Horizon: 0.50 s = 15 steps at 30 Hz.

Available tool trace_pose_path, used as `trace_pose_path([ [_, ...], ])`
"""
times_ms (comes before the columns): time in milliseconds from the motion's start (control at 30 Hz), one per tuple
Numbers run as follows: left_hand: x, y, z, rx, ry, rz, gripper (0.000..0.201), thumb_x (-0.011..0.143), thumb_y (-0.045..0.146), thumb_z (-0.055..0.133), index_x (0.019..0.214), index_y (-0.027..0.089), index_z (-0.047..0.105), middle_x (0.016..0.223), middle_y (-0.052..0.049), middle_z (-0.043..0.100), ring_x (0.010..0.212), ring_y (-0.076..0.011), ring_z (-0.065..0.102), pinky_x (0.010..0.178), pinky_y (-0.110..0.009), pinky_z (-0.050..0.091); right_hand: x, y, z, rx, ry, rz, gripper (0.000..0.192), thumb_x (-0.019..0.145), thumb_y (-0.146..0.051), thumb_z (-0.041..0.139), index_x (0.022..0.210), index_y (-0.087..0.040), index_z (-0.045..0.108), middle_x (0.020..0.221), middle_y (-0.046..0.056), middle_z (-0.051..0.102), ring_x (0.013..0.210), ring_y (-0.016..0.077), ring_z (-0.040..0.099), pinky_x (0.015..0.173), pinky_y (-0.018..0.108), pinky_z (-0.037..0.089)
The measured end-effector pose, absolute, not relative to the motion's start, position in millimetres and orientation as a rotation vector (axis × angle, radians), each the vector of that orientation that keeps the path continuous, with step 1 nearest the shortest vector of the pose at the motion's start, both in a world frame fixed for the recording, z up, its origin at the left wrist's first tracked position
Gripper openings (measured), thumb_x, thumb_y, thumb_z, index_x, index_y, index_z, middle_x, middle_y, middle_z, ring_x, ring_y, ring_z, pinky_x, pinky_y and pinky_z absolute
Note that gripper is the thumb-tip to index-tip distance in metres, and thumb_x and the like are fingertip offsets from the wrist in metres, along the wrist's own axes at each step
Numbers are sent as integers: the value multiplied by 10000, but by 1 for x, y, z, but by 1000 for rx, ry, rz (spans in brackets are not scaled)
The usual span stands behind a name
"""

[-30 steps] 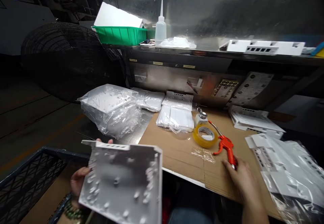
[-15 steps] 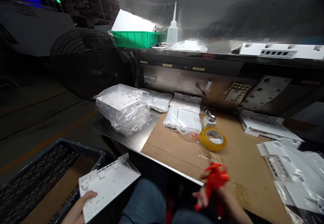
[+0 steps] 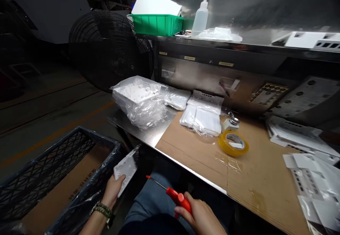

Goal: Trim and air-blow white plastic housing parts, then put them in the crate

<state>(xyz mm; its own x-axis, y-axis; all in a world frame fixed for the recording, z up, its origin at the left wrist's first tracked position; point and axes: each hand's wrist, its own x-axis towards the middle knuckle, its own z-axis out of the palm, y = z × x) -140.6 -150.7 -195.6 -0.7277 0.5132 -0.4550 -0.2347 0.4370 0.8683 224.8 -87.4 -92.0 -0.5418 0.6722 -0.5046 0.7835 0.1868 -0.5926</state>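
My left hand (image 3: 113, 189) grips a white plastic panel (image 3: 126, 169) by its near end. The panel is tilted nearly edge-on, between the crate and the table edge. Over my lap, my right hand (image 3: 199, 213) is wrapped around a red air blow gun (image 3: 180, 200). Its thin metal nozzle ends in a red tip that points left toward the panel, with a gap between them.
At the left stands a dark plastic crate (image 3: 87, 133) with cardboard inside. Bagged white parts (image 3: 139, 102) sit on the table's left end. A yellow tape roll (image 3: 225, 146), a small pump bottle (image 3: 230, 123) and stacked white panels (image 3: 316, 185) lie on cardboard (image 3: 191, 153). Behind is a fan (image 3: 106, 50).
My left hand has moved right and turned the panel steeply on edge. My right hand has brought the red blow gun left, off the table edge and over my lap. The view has shifted.
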Motion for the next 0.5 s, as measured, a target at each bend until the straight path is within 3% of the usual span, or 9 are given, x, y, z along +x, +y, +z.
trace_pose_path([
  [100, -158, -163, -174, 637, 1967, 1208, 429, 634, 166, 688, 1023, 299, 807, 1240, -19, 777, 1405, -355, 556, 1122, -406, 503, 230, -82, -88, 1343, 2323, -1506, 503, 944, -727, 542, 1111, -274, 684, 1001, 49, 781, 927, 257, 725, 783, 263, 450],
  [200, -168, -169, -155, 917, 1853, 1052, 521, 561, 164, 706, 1014, 391, 829, 1281, 63, 757, 1448, -337, 514, 1220, -392, 401, 235, -76, -80, 1376, 2302, -1526, 538, 945, -745, 521, 1117, -265, 693, 1003, 56, 778, 921, 255, 716, 787, 265, 448],
  [300, -171, -169, -150, 980, 1797, 1049, 546, 553, 195, 735, 1061, 375, 821, 1314, 62, 742, 1472, -331, 485, 1283, -412, 295, 239, -73, -74, 1318, 2302, -1526, 554, 927, -757, 544, 1134, -264, 692, 1020, 59, 775, 925, 256, 710, 788, 267, 444],
  [400, -175, -172, -158, 576, 1891, 1209, 536, 572, 270, 786, 1108, 262, 783, 1275, -50, 760, 1360, -397, 585, 1220, -509, 401, 241, -74, -71, 1314, 2327, -1505, 559, 925, -770, 534, 1112, -263, 680, 1006, 55, 770, 916, 251, 705, 772, 262, 430],
  [500, -185, -184, -166, 205, 1928, 1237, 581, 621, 314, 757, 1175, 151, 698, 992, -156, 792, 1064, -443, 736, 972, -597, 594, 239, -80, -69, 1221, 2341, -1492, 581, 891, -806, 551, 1019, -250, 658, 931, 49, 758, 838, 242, 691, 692, 257, 394],
])
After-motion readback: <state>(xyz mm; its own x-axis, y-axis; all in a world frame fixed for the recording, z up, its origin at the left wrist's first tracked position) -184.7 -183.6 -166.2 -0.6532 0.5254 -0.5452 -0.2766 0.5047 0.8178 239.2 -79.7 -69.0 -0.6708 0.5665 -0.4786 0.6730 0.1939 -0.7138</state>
